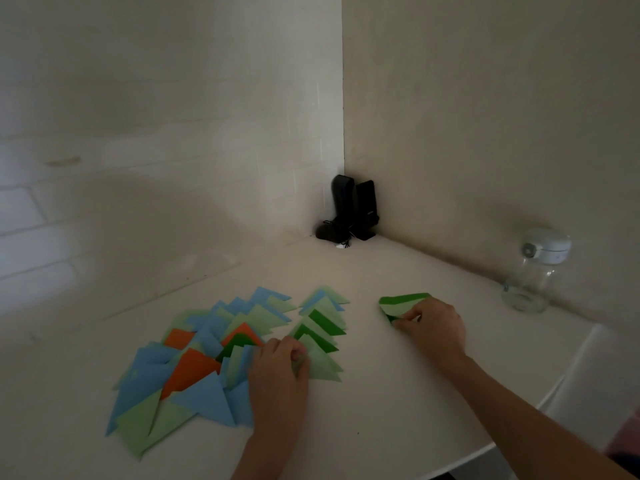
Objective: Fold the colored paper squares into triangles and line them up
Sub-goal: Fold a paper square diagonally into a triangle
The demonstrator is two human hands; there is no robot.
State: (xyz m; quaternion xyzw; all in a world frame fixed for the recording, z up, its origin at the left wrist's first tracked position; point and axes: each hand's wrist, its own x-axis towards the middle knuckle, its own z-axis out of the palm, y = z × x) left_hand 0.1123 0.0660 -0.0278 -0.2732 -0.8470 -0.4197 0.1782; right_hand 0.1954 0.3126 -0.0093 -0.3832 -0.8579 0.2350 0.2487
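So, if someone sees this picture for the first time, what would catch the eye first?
Probably the spread of folded paper triangles in blue, green and orange, overlapping on the white table at the lower left. Next come the two hands: the left hand pinches a light green triangle in a row, and the right hand grips a small green stack. A clear jar stands far right.

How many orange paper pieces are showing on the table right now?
3. All in the left pile: the far orange piece toward the left, the middle orange piece beside dark green paper, and the near orange piece, the largest. Overlapping sheets may hide more.
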